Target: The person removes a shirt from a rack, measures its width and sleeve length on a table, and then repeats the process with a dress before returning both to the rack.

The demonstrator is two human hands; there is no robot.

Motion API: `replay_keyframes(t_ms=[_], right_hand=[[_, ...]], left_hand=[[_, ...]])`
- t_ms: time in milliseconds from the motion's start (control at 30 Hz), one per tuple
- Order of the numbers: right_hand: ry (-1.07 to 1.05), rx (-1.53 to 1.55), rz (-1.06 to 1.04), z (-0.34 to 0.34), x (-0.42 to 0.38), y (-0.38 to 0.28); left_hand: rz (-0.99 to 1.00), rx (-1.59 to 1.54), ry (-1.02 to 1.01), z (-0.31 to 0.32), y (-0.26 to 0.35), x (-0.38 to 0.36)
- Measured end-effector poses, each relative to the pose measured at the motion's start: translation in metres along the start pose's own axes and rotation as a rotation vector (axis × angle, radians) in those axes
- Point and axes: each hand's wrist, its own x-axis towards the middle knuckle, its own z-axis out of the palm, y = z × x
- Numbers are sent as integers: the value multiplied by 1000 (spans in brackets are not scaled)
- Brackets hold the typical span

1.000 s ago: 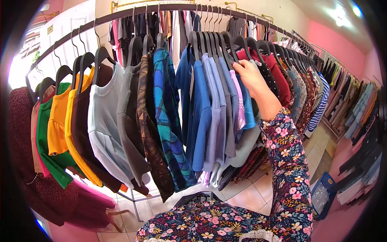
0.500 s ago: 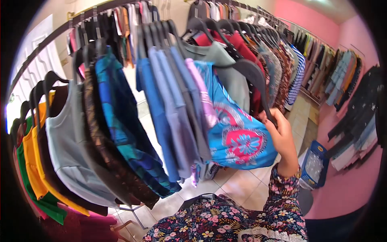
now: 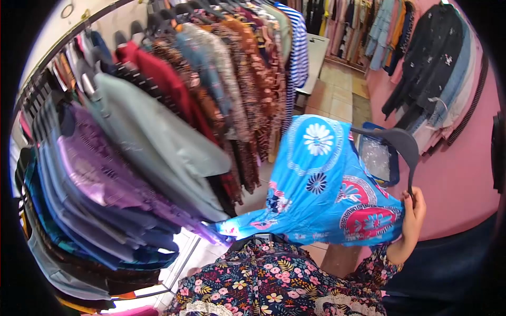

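Observation:
My right hand [image 3: 414,216] is closed on one end of a black clothes hanger [image 3: 401,147], out at the right. A bright blue garment [image 3: 327,179] with white flowers and pink medallions hangs from this hanger, spread sideways across my front. Its lower end trails left to the hem of a purple patterned garment [image 3: 100,152] on the rack and overlaps it in this view. Beside the purple one hangs a pale grey-green top [image 3: 153,131]. My left hand is outside the picture.
The clothes rail [image 3: 68,37] curves along the left, packed with hanging clothes. A blue-and-white striped garment [image 3: 298,47] hangs at its far end, near a white table [image 3: 316,47]. A blue basket [image 3: 377,158] stands by the pink wall [image 3: 448,174], where dark clothes [image 3: 427,58] hang.
My right hand has drawn the hanger and blue garment away from the rail, to the right and nearer to me. The view has turned right.

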Motion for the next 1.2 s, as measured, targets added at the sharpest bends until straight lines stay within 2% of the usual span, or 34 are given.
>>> replay_keyframes(t_ms=[167, 233, 300, 333, 367, 433, 567, 633, 667, 700, 767, 833, 867, 900, 967, 1000, 1067, 1100, 1167, 1200], right_hand=[[207, -44, 97, -66, -12, 57], [285, -75, 111, -68, -21, 92], [302, -80, 128, -83, -12, 109], [314, -75, 134, -89, -2, 117], [309, -86, 136, -93, 9, 123], [277, 2, 148, -75, 24, 161], [201, 12, 212, -57, 89, 182], [200, -24, 210, -41, 126, 200], [207, -40, 207, -25, 138, 218], [211, -47, 195, -17, 160, 224], [213, -95, 167, -2, 204, 238], [207, -154, 159, 8, 247, 248], [216, -135, 175, 15, 270, 249], [228, -109, 200, 22, 289, 254], [260, -142, 172, 26, 338, 263], [283, -160, 144, 26, 361, 268], [322, -169, 114, 24, 403, 276], [333, -195, 114, 24, 424, 274], [372, -160, 104, 22, 453, 296], [381, -165, 114, 22, 471, 305]], left_hand=[[18, 37, -47, 8, 87, 45], [15, 70, -41, -1, 103, 80], [119, 4, 39, 10, 131, 109], [177, 111, -83, -3, 172, 112], [319, -47, -16, 10, 172, 135], [62, -287, -104, 1, 184, 166], [72, -141, -78, 5, 209, 211], [168, -12, -103, -9, 232, 232], [1, 1, -153, -28, 243, 240], [586, 452, -61, -19, 199, 284], [554, 473, -39, -32, 231, 305], [636, 511, 31, -30, 242, 358], [929, 643, -5, -36, 291, 382], [944, 658, 10, -60, 317, 408], [860, 477, 47, -44, 349, 471], [812, 388, 57, -41, 385, 501], [709, 225, 66, -78, 483, 536], [654, 151, 64, -92, 510, 532], [726, 68, -48, -133, 625, 552], [591, -32, -104, -150, 689, 545]])
